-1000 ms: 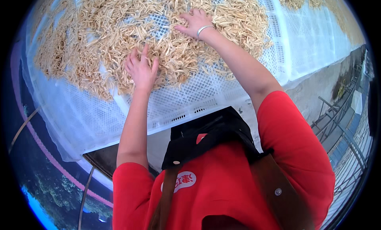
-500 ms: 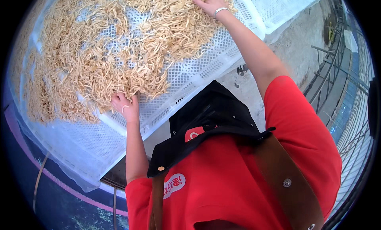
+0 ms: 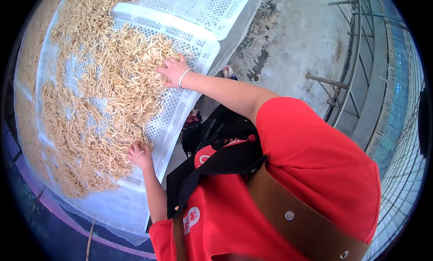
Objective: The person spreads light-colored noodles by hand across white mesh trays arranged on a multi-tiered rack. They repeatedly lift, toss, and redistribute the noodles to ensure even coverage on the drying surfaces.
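Pale tan dried strips point(image 3: 131, 80) lie in a loose, uneven layer over white perforated plastic trays point(image 3: 169, 108), with patches of mesh showing between them. At the near edge of the layer, my left hand point(image 3: 141, 157) touches the strips, its thumb and fingers apart and the fingertips partly hidden. Farther along the same tray, to the right, my right hand point(image 3: 175, 73) rests with spread fingers against the edge of the pile. A pale band circles its wrist. Neither hand lifts any strips clear of the tray.
Another white tray point(image 3: 194, 6) adjoins at the far right. Right of the trays is a stained concrete floor point(image 3: 293, 44), with a metal frame point(image 3: 358, 58) beyond. A pink strip point(image 3: 58, 211) runs below the trays at lower left. My black apron point(image 3: 216, 139) hangs close to the tray edge.
My view has turned, so the trays appear shifted left. My right hand has come nearer along the tray, closer to my left hand. The left hand stays at the pile's near edge.
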`<state>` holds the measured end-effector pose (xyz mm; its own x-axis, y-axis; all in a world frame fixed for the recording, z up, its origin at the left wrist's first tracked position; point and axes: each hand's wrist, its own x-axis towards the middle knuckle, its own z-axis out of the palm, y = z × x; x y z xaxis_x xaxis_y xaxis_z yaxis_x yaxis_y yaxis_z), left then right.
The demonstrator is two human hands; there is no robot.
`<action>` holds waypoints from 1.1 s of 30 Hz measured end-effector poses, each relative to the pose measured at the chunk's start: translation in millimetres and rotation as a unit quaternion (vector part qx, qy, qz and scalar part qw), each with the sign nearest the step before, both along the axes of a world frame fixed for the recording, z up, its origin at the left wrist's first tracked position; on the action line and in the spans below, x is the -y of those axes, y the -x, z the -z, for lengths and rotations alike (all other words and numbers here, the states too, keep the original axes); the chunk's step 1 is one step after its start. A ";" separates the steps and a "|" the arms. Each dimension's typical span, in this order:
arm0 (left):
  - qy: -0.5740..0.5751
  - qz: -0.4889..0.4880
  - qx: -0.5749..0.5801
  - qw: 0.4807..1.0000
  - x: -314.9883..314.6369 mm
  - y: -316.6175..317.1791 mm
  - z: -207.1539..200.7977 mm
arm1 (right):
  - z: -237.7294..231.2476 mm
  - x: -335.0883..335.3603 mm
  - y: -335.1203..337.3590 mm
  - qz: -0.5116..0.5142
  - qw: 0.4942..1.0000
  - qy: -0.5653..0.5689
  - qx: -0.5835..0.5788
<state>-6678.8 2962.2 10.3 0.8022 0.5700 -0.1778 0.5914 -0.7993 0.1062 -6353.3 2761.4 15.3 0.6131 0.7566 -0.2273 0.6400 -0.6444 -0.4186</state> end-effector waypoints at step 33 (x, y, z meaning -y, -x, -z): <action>-0.039 -0.333 0.196 0.922 5.9 -604.8 42.2 | -32.3 -59.2 -479.2 -0.368 0.918 -0.031 0.143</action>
